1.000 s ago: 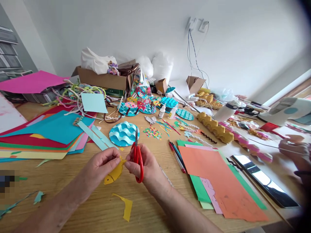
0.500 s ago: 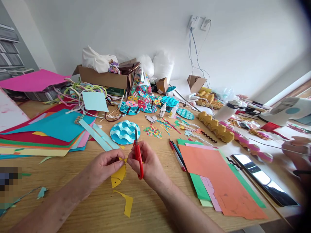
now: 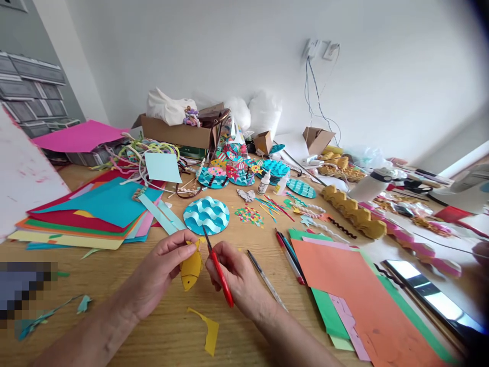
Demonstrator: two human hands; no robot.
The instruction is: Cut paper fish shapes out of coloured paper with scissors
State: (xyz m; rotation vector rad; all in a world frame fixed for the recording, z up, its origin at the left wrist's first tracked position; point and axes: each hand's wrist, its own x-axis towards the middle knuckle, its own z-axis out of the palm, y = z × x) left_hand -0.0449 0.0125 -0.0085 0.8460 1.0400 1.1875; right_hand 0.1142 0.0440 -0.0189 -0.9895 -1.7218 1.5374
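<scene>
My left hand [image 3: 164, 262] pinches the upper end of a yellow paper fish [image 3: 191, 267], which hangs with its drawn eye toward the bottom. Red-handled scissors [image 3: 221, 278] are gripped in my right hand [image 3: 237, 272], their blades tilted up and to the left, a little apart from the fish. Whether the blades are parted I cannot tell. Below the hands lies a yellow paper offcut [image 3: 208, 331]. Just beyond them is a blue paper disc [image 3: 206, 215] with pale wavy strips.
Coloured paper sheets [image 3: 80, 237] are stacked at left. At right lie an orange sheet [image 3: 344, 285], a pen [image 3: 267, 280], red and blue pens [image 3: 288, 255] and a phone [image 3: 431, 295]. Glue bottles [image 3: 264, 182] and paper confetti [image 3: 249, 216] sit farther back. Part of another person's hand shows at the right edge.
My right hand and the scissors have drawn away to the right of the fish, and the fish shows more fully. The clear pen beside my right forearm now shows. The view has shifted left.
</scene>
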